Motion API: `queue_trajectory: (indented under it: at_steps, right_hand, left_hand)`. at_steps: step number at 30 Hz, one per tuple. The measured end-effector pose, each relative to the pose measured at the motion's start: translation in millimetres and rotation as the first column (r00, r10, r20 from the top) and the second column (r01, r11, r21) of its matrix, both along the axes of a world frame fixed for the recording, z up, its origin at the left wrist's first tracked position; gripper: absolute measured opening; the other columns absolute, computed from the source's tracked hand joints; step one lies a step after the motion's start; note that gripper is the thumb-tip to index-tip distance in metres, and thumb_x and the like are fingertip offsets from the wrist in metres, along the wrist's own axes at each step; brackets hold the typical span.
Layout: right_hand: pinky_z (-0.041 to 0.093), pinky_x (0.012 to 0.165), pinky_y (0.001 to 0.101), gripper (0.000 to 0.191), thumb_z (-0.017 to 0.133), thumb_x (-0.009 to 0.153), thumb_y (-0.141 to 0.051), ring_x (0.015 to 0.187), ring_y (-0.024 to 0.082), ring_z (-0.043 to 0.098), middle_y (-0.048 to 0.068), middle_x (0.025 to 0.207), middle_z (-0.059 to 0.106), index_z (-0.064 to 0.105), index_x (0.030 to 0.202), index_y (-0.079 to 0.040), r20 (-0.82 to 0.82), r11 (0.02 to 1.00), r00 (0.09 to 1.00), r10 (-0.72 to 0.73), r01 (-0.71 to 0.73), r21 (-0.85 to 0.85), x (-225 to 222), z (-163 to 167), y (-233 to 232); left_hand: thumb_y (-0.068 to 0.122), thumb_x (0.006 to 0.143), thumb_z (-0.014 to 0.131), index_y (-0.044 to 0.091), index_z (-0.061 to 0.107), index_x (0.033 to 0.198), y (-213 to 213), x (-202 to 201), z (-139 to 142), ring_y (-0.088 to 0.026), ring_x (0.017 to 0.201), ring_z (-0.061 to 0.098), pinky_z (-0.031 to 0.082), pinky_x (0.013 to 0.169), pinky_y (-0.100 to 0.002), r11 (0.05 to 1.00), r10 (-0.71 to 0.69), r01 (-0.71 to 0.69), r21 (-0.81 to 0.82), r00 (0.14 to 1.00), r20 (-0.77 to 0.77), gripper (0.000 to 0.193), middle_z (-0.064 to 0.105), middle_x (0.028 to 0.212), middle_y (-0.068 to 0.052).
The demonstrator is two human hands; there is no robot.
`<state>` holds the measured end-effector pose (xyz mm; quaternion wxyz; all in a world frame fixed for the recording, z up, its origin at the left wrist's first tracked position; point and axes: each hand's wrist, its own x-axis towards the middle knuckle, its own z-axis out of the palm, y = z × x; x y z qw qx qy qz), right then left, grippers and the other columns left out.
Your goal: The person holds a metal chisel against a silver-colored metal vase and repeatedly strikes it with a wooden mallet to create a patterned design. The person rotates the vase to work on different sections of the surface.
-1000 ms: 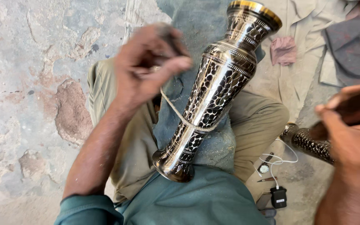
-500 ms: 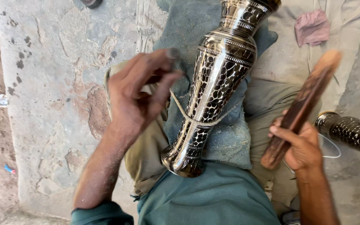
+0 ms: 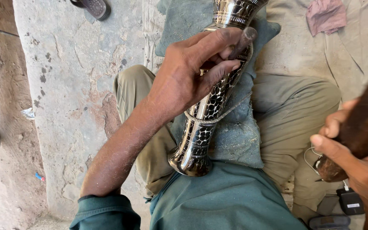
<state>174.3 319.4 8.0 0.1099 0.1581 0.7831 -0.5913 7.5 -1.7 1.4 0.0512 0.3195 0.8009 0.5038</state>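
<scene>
both grips closed: left hand (image 3: 188,81) pinches a punch (image 3: 242,41) against the vase (image 3: 211,100), right hand (image 3: 363,166) clasps a wooden mallet (image 3: 363,127).

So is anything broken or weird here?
Nothing looks broken. The metal vase lies tilted on a grey cushion, tied with a string. The concrete floor is stained and chipped, and a lone sandal lies upside down.

Vase (image 3: 211,102) rim and wooden mallet (image 3: 365,127) head beyond the frame edges.
</scene>
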Motion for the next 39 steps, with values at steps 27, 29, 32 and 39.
queue_trajectory:
  at_steps: [27,29,32,39]
  right_hand:
    - [0.056,0.066,0.0318,0.028,0.069,0.092,-0.004,0.074,0.017,0.064,0.01,0.083,0.058,0.049,0.113,-0.007,0.204,0.734,0.939,0.277,-0.343,0.586,-109.9,-37.7,43.9]
    - [0.056,0.066,0.0319,0.028,0.069,0.093,-0.005,0.074,0.017,0.064,0.01,0.083,0.058,0.049,0.112,-0.007,0.207,0.732,0.937,0.283,-0.35,0.584,-111.8,-38.3,43.9]
    - [0.055,0.066,0.0319,0.027,0.069,0.093,-0.005,0.073,0.017,0.064,0.01,0.083,0.058,0.05,0.112,-0.007,0.202,0.732,0.939,0.28,-0.345,0.588,-113.9,-39.8,47.0]
    - [0.055,0.065,0.032,0.024,0.069,0.095,-0.006,0.072,0.017,0.064,0.01,0.082,0.058,0.05,0.11,-0.006,0.211,0.728,0.936,0.28,-0.351,0.589,-99.4,-49.7,62.6]
  left_hand:
    - [0.012,0.105,0.08,0.01,0.06,0.142,23.3,31.6,-7.5,-0.007,0.089,0.072,0.067,0.08,-0.021,0.946,0.322,-0.322,-0.027,0.947,0.008,0.042,0.067,0.101,-0.004]
    - [0.012,0.105,0.08,0.009,0.06,0.14,22.2,30.2,-6.4,-0.006,0.089,0.072,0.067,0.081,-0.021,0.95,0.31,-0.31,-0.028,0.951,0.01,0.041,0.067,0.102,-0.003]
    - [0.012,0.104,0.081,0.009,0.062,0.141,21.2,28.4,-5.6,-0.007,0.085,0.07,0.065,0.077,-0.022,0.951,0.309,-0.308,-0.036,0.951,0.011,0.042,0.067,0.099,-0.004]
    - [0.018,0.108,0.078,0.012,0.058,0.14,19.6,29.6,-5.5,-0.01,0.093,0.076,0.066,0.08,-0.024,0.957,0.27,-0.279,-0.076,0.957,-0.106,0.038,0.071,0.107,-0.005]
